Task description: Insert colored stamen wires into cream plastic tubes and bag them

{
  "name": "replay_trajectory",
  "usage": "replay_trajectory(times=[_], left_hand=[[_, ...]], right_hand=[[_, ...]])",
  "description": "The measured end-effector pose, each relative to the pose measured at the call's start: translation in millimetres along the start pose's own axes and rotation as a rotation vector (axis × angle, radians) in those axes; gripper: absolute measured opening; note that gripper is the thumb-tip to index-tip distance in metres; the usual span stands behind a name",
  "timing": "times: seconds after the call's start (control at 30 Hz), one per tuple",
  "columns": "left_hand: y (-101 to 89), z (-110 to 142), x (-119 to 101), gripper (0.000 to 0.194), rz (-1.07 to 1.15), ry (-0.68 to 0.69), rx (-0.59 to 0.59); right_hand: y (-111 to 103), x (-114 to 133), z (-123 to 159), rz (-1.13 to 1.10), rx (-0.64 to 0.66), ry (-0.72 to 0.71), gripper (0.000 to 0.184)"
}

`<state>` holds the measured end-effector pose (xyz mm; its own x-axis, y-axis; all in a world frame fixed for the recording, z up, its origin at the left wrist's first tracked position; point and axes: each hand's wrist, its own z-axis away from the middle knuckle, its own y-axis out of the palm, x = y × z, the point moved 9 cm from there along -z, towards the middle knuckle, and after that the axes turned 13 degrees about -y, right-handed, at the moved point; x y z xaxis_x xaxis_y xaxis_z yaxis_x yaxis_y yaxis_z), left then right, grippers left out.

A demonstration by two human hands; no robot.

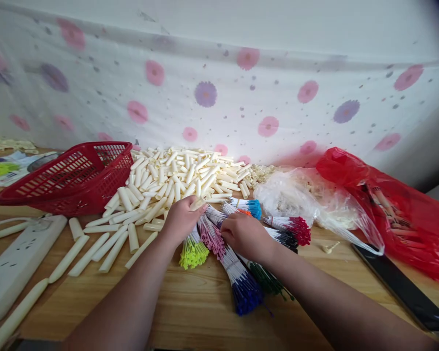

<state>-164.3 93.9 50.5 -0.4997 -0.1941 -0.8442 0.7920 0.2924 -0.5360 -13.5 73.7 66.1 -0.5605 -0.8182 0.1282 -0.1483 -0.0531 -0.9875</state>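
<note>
My left hand (183, 222) is closed around a short cream-coloured tube (197, 203), its end showing between thumb and fingers. My right hand (247, 236) is curled over the bundles of thin white stalks with coloured tips; its fingertips are hidden, so what they pinch cannot be made out. Around the hands lie a yellow-green bundle (193, 253), a pink bundle (211, 236), a dark blue bundle (245, 290), a dark green bundle (265, 279), a crimson bundle (296, 229), a black bundle (283, 237) and a light blue bundle (252, 207).
A large heap of cream tubes (175, 170) spreads behind my hands. A red plastic basket (95, 168) and a white power strip (22, 263) stand left. On the right are a clear plastic bag (300, 195), a red bag (406, 219) and a dark flat object (402, 287).
</note>
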Motion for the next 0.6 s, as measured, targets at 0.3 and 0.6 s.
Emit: replay_trajectory(times=[0.3, 0.6], left_hand=[[21.7, -1, -1, 0.022, -0.366, 0.124, 0.110], [33.0, -3, 9, 0.018, -0.509, 0.104, 0.119]], right_hand=[[16, 10, -24, 0.203, 0.097, 0.126, 0.021], [13, 18, -1, 0.163, 0.158, 0.195, 0.024]])
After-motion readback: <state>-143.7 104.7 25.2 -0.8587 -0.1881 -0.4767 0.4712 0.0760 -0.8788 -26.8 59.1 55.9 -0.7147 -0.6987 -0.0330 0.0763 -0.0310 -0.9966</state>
